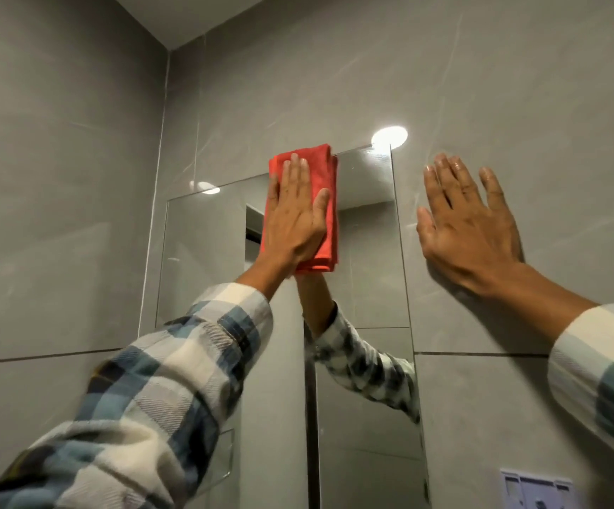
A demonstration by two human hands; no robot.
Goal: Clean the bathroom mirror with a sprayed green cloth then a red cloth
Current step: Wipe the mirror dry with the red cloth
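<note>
Grey tiled wall (334, 86) all round, glossy, with a lamp glare just above the mirror's top right corner. Red cloth (325, 200), folded into a long pad, lies flat on the mirror (206, 259) at its top edge, upper end poking just over onto the tile. Left hand (296, 218) on top of the cloth, palm flat, fingers straight and close together, thumb out to the side. Cloth shows above the fingertips and beside the thumb. Below the wrist: plaid sleeve (158, 391), and its reflection in the glass. Right hand (467, 229) well apart, past the mirror's right edge, fingers spread, palm flat on bare tile, holding nothing. White fitting (538, 490) low under that hand.
</note>
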